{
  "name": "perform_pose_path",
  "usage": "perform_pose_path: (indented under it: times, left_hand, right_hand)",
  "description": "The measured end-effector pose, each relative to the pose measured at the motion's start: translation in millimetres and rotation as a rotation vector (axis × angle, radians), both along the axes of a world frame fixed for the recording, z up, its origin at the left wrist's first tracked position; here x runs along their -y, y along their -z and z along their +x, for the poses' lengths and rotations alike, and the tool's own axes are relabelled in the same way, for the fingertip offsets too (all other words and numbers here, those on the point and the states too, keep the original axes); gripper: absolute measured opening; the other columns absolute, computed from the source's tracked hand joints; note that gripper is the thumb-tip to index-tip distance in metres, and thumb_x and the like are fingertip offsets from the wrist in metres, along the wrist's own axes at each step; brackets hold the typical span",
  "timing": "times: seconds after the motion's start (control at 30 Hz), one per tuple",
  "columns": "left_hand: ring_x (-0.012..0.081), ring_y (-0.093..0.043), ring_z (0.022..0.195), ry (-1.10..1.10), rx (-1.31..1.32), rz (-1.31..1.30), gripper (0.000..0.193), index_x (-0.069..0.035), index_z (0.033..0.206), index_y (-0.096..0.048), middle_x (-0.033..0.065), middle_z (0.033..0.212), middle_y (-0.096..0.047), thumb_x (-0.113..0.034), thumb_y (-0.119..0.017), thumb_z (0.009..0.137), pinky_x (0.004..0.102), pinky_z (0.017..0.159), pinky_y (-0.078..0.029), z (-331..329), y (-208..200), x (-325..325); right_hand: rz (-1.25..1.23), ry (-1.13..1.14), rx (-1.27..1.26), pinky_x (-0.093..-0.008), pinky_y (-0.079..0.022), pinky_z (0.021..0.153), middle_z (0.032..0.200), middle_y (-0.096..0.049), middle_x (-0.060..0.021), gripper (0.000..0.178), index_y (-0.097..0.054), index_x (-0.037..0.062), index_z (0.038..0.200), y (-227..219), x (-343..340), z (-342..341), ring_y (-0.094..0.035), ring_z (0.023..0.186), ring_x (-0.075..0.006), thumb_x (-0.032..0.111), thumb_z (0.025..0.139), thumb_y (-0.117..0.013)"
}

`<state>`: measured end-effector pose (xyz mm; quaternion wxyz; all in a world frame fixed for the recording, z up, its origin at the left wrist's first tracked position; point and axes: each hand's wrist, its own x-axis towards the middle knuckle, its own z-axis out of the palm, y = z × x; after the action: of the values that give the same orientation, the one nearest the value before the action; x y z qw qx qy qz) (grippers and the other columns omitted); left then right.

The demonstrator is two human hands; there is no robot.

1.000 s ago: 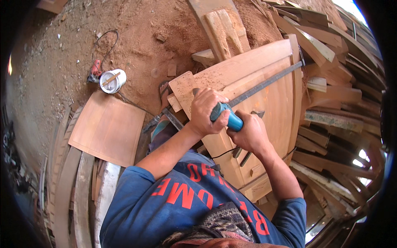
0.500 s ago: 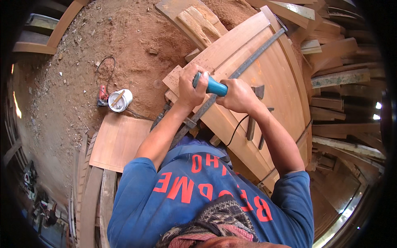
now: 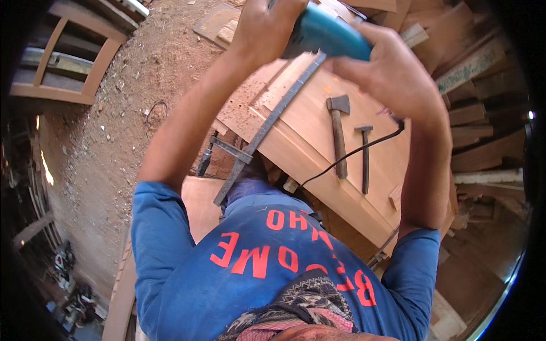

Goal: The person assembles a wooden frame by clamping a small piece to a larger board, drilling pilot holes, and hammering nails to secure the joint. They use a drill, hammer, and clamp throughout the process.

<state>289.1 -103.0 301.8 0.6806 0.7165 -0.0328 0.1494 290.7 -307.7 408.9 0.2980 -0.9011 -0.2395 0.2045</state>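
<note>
Both hands hold up a teal corded power tool (image 3: pixel 333 33) above the wooden panel (image 3: pixel 310 125); its exact kind cannot be told through the blur. My left hand (image 3: pixel 267 28) is closed on its dark end, at the top edge of the view. My right hand (image 3: pixel 392 71) wraps round the other end of the teal body, thumb underneath. A black cord (image 3: pixel 364 149) hangs from near my right wrist across the panel. Below the tool, a long steel bar clamp (image 3: pixel 278 116) grips the panel. An axe (image 3: pixel 339 133) and a small hammer (image 3: pixel 365 159) lie on the wood to its right.
Stacked planks and offcuts (image 3: pixel 483 108) crowd the right side. Sawdust and chips cover the ground (image 3: pixel 108 153) at left. A wooden frame (image 3: pixel 62 57) stands at the far left, with loose machines (image 3: pixel 74 284) lower down. A pale curved board (image 3: pixel 199 199) lies beside my left elbow.
Both hands have lifted the teal tool up and away from over the clamp, toward the top of the view. The axe and hammer now show fully. The view has shifted too.
</note>
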Motion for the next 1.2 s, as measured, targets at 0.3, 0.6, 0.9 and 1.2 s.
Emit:
perform_pose_path:
  times: [0.3,0.6,0.9,1.2]
  left_hand:
    - [0.0194,-0.057,0.086,0.059,0.089,0.152,0.059,-0.001,0.097,-0.068,0.0088,0.088,-0.062,-0.056,-0.048,0.103,0.0359,0.079,-0.046,126.3,-57.6,97.8]
    - [0.0256,-0.06,0.101,0.099,-0.123,0.017,0.074,0.004,0.107,-0.068,0.0163,0.106,-0.067,-0.067,-0.046,0.098,0.0376,0.093,-0.045,369.4,35.2,144.8]
    - [0.0234,-0.059,0.077,-0.064,-0.188,-0.042,0.061,0.002,0.083,-0.067,0.0121,0.077,-0.062,-0.058,-0.056,0.092,0.0388,0.072,-0.046,482.2,170.8,171.0]
    - [0.0273,-0.061,0.083,0.078,-0.049,-0.014,0.061,0.004,0.088,-0.066,0.0151,0.084,-0.066,-0.052,-0.046,0.103,0.0413,0.079,-0.046,517.5,227.7,172.2]
  right_hand:
    - [-0.051,0.256,0.047,-0.0317,-0.054,0.071,0.085,-0.07,-0.0083,0.04,-0.073,-0.0036,0.111,-84.8,71.3,70.5,-0.064,0.075,-0.0156,0.024,0.083,-0.078]
    - [-0.07,0.454,0.071,-0.0343,-0.055,0.086,0.099,-0.075,-0.0147,0.035,-0.077,0.004,0.112,-5.7,89.5,265.0,-0.071,0.094,-0.0218,0.025,0.084,-0.076]
    - [-0.135,0.51,0.055,-0.0317,-0.051,0.057,0.067,-0.064,-0.0059,0.041,-0.073,-0.0022,0.093,176.9,112.2,406.3,-0.062,0.06,-0.0134,0.037,0.084,-0.08]
    - [-0.142,0.505,-0.015,-0.0395,-0.057,0.073,0.083,-0.073,-0.0157,0.048,-0.076,-0.0039,0.106,214.2,117.2,429.6,-0.071,0.078,-0.0241,0.037,0.08,-0.076]
